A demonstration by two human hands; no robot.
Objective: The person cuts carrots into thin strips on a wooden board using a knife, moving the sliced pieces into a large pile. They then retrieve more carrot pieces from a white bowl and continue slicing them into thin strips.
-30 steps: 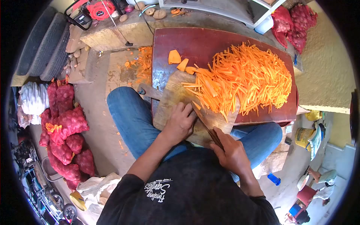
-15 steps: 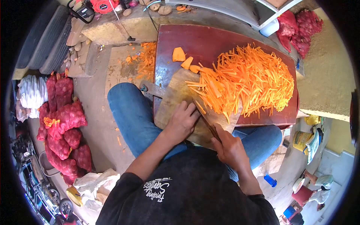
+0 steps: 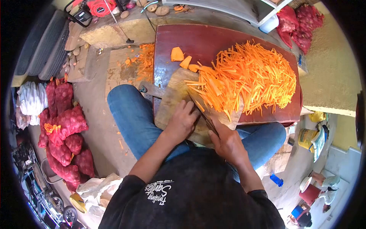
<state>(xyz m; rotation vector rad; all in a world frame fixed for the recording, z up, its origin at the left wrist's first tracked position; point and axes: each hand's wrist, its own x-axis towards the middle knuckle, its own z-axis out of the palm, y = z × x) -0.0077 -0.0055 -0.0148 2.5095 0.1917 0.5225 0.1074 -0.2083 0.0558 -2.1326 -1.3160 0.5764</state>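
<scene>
My right hand [image 3: 228, 145] is closed round the handle of a knife [image 3: 203, 113], whose blade points away from me over a worn wooden cutting board [image 3: 172, 91]. Just left of the blade, my left hand [image 3: 181, 121] rests on the board with curled fingers; whatever lies under them is hidden. A large heap of orange carrot sticks [image 3: 255, 80] covers the board's right side and spreads onto the dark red table [image 3: 187, 36]. Past the board's far edge lie a few bigger carrot pieces [image 3: 177, 54].
Carrot scraps [image 3: 146, 63] lie on cardboard left of the table. Red mesh sacks [image 3: 68, 120] are piled on the floor at left, below stacked tires [image 3: 49, 49]. A metal bracket [image 3: 151, 89] juts out beside the board. Other people [image 3: 324, 189] are at far lower right.
The knife and my right hand have shifted a little forward and left, the blade still close to my left fingers. The whole view has moved slightly. The carrot heap looks the same.
</scene>
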